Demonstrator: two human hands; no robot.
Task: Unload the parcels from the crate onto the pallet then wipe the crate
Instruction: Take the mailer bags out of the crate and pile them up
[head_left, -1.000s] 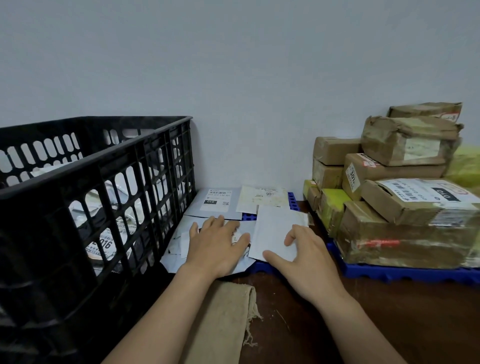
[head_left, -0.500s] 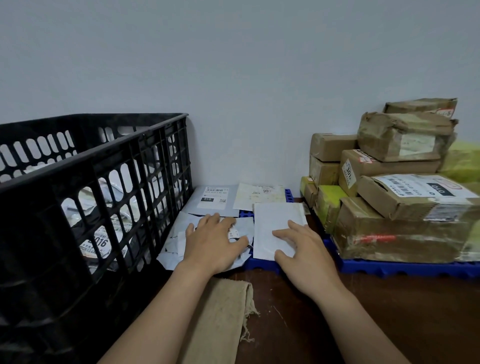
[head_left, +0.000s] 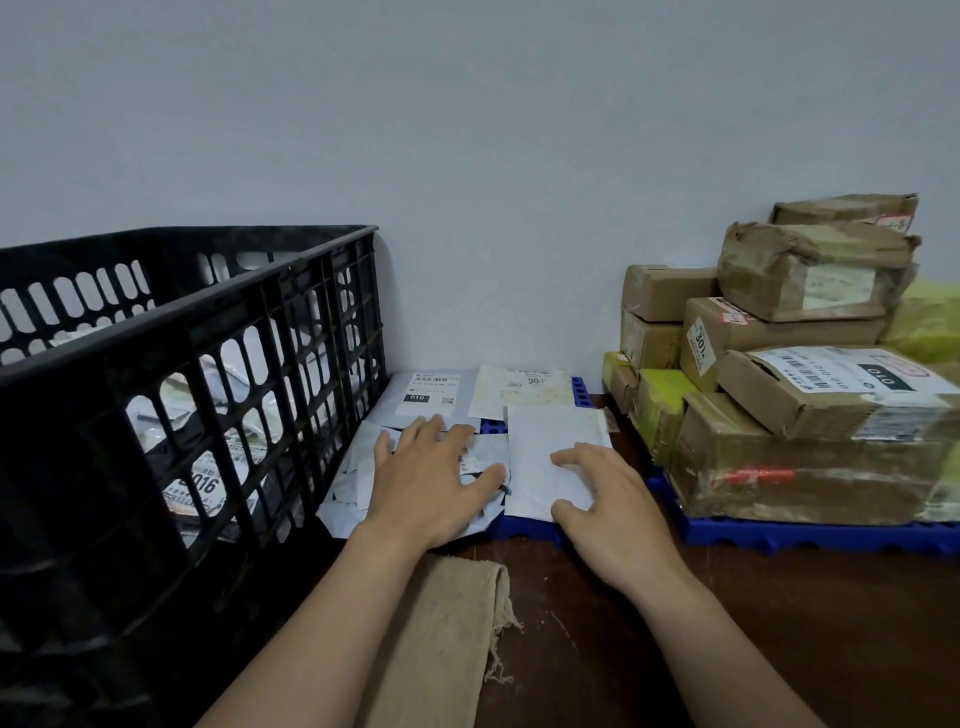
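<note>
A black slotted crate (head_left: 218, 374) stands at the left with several labelled parcels (head_left: 205, 483) showing through its side. To its right lies a blue pallet (head_left: 524, 527) with flat grey and white mailer parcels on it. My left hand (head_left: 431, 483) lies flat, fingers spread, on a crumpled grey mailer (head_left: 358, 493). My right hand (head_left: 608, 499) rests with relaxed fingers on a white envelope parcel (head_left: 545, 447). Two more flat parcels, a grey one (head_left: 431, 395) and a cream one (head_left: 524, 389), lie behind against the wall.
A beige cloth (head_left: 447, 623) lies on the brown table between my forearms. A second blue pallet (head_left: 810, 535) at the right carries a stack of taped brown cardboard boxes (head_left: 800, 415). A plain pale wall closes the back.
Both hands have slid slightly away from me over the flat parcels on the pallet. My right hand now lies further onto the white envelope. The view has tilted a little.
</note>
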